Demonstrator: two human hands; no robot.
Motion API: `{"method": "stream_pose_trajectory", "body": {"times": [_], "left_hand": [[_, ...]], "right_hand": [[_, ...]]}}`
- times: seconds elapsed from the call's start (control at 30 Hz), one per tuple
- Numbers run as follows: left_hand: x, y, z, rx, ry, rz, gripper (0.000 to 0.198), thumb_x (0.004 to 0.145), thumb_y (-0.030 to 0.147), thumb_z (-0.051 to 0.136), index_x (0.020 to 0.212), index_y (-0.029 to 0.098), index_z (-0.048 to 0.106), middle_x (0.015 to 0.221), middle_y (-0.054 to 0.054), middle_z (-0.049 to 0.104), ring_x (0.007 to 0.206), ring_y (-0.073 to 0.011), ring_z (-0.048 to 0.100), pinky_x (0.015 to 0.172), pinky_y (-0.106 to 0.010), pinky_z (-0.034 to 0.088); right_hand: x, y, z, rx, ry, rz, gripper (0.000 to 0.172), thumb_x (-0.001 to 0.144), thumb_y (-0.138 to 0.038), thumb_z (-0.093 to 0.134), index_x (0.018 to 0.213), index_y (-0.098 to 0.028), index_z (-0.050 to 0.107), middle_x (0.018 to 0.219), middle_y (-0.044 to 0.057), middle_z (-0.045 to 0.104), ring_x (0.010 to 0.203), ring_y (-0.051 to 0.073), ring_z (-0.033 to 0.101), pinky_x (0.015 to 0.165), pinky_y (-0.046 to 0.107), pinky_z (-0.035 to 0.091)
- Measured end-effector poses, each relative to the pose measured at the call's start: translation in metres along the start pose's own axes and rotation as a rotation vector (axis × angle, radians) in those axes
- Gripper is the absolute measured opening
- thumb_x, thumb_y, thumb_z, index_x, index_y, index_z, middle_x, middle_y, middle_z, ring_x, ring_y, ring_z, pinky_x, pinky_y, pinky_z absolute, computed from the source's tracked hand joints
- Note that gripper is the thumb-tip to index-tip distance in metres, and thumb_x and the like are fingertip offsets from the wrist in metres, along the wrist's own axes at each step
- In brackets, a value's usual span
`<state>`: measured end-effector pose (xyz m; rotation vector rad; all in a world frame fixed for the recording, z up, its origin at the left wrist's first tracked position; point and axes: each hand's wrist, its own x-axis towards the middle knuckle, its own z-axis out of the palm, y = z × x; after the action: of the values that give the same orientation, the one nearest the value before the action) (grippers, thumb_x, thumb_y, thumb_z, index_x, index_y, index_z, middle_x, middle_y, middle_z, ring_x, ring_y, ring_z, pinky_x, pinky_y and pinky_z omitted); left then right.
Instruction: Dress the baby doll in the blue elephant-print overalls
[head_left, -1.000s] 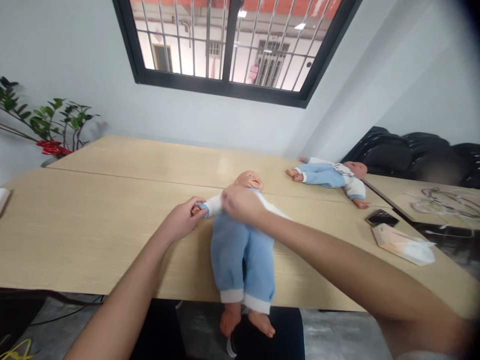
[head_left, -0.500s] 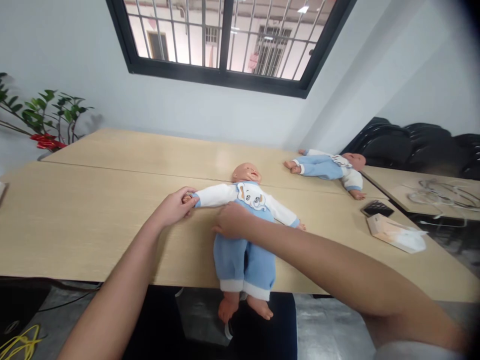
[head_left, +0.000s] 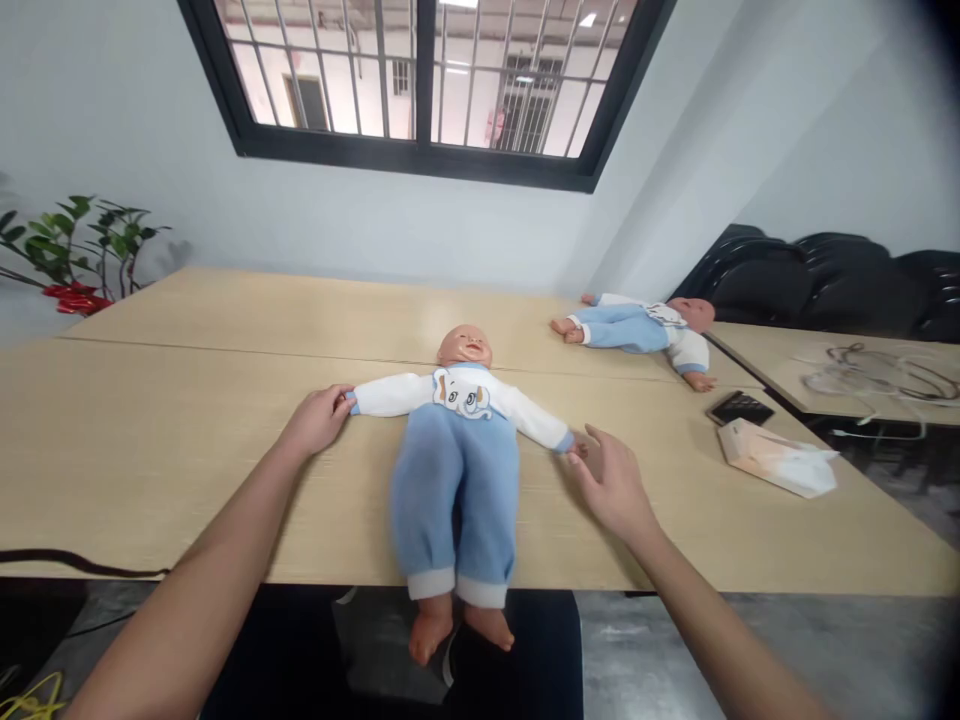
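Two dolls lie on the table (head_left: 187,440): the near doll (head_left: 455,470) on its back at the front edge with arms spread and feet hanging past the edge, and a far doll (head_left: 637,328) at the right rear. One phone (head_left: 739,407) and one tissue pack (head_left: 776,458) sit to the right, one plant (head_left: 75,255) at the far left. Half a second ago the right hand (head_left: 615,485) pressed on the doll's belly; it is now off the body, beside the doll's left cuff, fingers loosely spread, fingertips at the doll's tiny hand, gripping nothing that shows. The left hand (head_left: 316,420) remains curled round the doll's right wrist end, which lies inside its fingers. The doll's bib with its elephant is now uncovered
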<state>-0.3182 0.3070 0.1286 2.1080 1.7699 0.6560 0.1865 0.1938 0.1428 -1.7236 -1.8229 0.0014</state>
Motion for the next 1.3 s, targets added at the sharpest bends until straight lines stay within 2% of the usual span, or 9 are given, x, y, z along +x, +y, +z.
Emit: {"method": "stream_pose_trajectory", "body": {"times": [0.17,0.3,0.43,0.57,0.73,0.83,0.97,1.1,1.3], "left_hand": [[0.024,0.024,-0.005,0.173,0.009,-0.051,0.044,0.097,0.039,0.043,0.125,0.015,0.068,0.119,-0.015,0.074,0.108,-0.0320,0.067,0.095,-0.042,0.049],[0.036,0.113,-0.008,0.308,0.233,0.099,0.043,0.096,0.035,0.049,0.130,0.014,0.065,0.129,-0.017,0.070,0.120,-0.0352,0.061,0.104,-0.048,0.044],[0.052,0.216,0.016,0.238,-0.107,0.605,0.029,0.094,0.037,0.060,0.119,0.026,0.072,0.123,-0.006,0.074,0.119,-0.0271,0.063,0.100,-0.039,0.046],[0.068,0.265,0.050,0.343,-0.425,0.570,0.026,0.077,0.033,0.079,0.102,0.030,0.078,0.103,-0.002,0.078,0.096,-0.0251,0.068,0.073,-0.033,0.044],[0.080,0.271,0.065,0.374,-0.466,0.454,0.014,0.077,0.019,0.069,0.085,0.025,0.078,0.079,0.000,0.075,0.067,-0.0183,0.061,0.057,-0.031,0.032],[0.085,0.264,0.067,0.309,-0.414,0.561,0.021,0.080,0.018,0.063,0.095,0.026,0.076,0.094,0.000,0.077,0.080,-0.0182,0.065,0.062,-0.029,0.037],[0.086,0.250,0.073,0.235,-0.388,0.661,0.024,0.082,0.022,0.066,0.104,0.026,0.075,0.108,-0.001,0.075,0.099,-0.0205,0.066,0.077,-0.029,0.045],[0.081,0.243,0.077,0.239,-0.421,0.672,0.020,0.086,0.022,0.065,0.102,0.026,0.076,0.107,0.001,0.076,0.100,-0.0210,0.067,0.084,-0.031,0.045],[0.075,0.245,0.072,0.318,-0.307,0.685,0.020,0.095,0.029,0.061,0.110,0.032,0.073,0.105,0.003,0.078,0.095,-0.0207,0.069,0.077,-0.030,0.043]], "right_hand": [[0.011,0.015,0.030,0.064,-0.126,0.050,0.063,0.090,-0.055,0.061,0.137,-0.014,0.057,0.129,0.018,0.068,0.117,0.035,0.063,0.103,0.051,0.048],[0.029,0.006,0.036,0.028,-0.129,0.080,0.051,0.091,-0.050,0.062,0.131,-0.019,0.063,0.125,0.014,0.070,0.116,0.034,0.063,0.102,0.049,0.046],[0.033,0.018,0.035,0.061,-0.158,0.086,0.049,0.092,-0.048,0.061,0.132,-0.022,0.063,0.122,0.011,0.070,0.116,0.032,0.061,0.104,0.047,0.045],[0.026,0.033,0.036,-0.009,-0.090,0.163,0.061,0.090,-0.055,0.061,0.137,-0.016,0.058,0.131,0.019,0.063,0.127,0.037,0.053,0.110,0.053,0.040],[0.026,0.036,0.035,0.040,-0.094,0.172,0.040,0.081,-0.053,0.073,0.103,-0.021,0.067,0.122,0.014,0.066,0.117,0.035,0.056,0.105,0.053,0.041],[0.028,0.032,0.032,0.197,-0.101,0.224,0.034,0.075,-0.047,0.079,0.092,-0.022,0.063,0.104,0.009,0.070,0.100,0.030,0.061,0.094,0.048,0.048],[0.028,0.024,0.027,0.570,-0.100,0.373,0.038,0.075,-0.044,0.078,0.100,-0.022,0.060,0.096,0.006,0.072,0.084,0.024,0.066,0.079,0.039,0.054],[0.029,0.017,0.025,0.764,-0.037,0.454,0.049,0.073,-0.044,0.082,0.111,-0.020,0.063,0.105,0.009,0.075,0.096,0.026,0.070,0.089,0.041,0.056],[0.034,0.008,0.033,1.120,0.033,0.506,0.059,0.076,-0.051,0.084,0.123,-0.019,0.069,0.134,0.011,0.070,0.127,0.029,0.064,0.112,0.044,0.049]]}}
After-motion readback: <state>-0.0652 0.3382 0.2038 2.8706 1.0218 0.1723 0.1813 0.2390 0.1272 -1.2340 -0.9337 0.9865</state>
